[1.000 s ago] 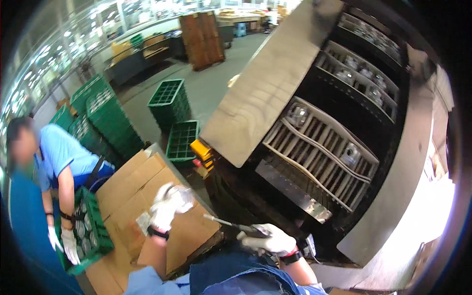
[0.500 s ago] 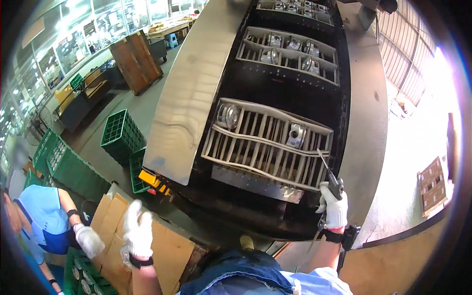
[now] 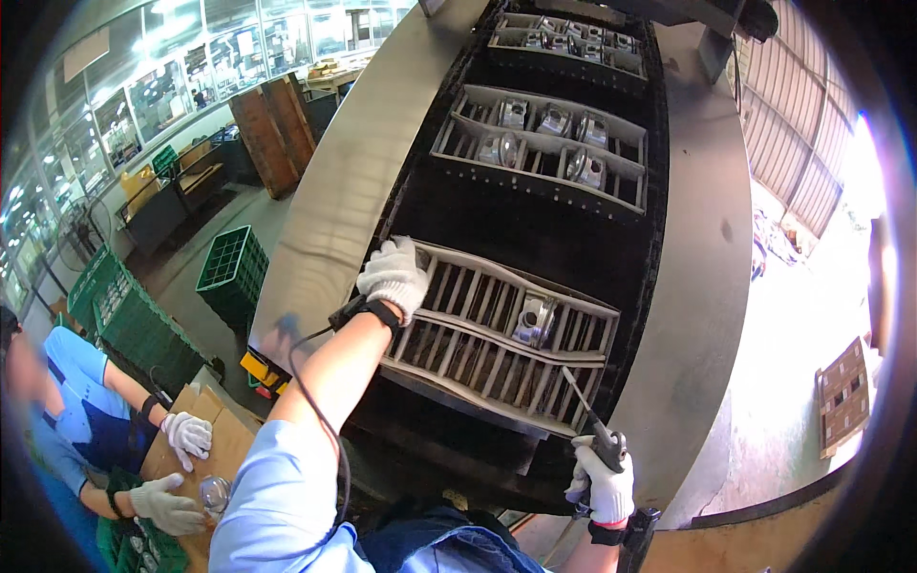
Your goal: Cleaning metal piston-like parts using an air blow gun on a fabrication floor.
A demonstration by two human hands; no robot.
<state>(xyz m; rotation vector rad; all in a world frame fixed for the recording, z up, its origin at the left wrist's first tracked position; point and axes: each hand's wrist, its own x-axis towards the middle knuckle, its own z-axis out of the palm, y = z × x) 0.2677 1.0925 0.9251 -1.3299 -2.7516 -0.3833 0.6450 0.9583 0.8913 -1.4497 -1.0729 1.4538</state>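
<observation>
While the left hand [image 3: 394,281] is covering the rack's [image 3: 457,361] left far corner, its fingers are bending partway; I cannot tell whether they are gripping anything. The right hand [image 3: 605,482] is clasping an air gun [image 3: 606,444], its thin nozzle hanging over the near row. One piston [image 3: 534,320] is sitting right of centre in the far row. Another piston [image 3: 215,493] is lying beside a co-worker's hand [image 3: 164,505].

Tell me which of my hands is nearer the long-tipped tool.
Right. Your right hand grips the tool by its handle; your left hand is away from it, at the far left corner of the nearest rack.
</observation>
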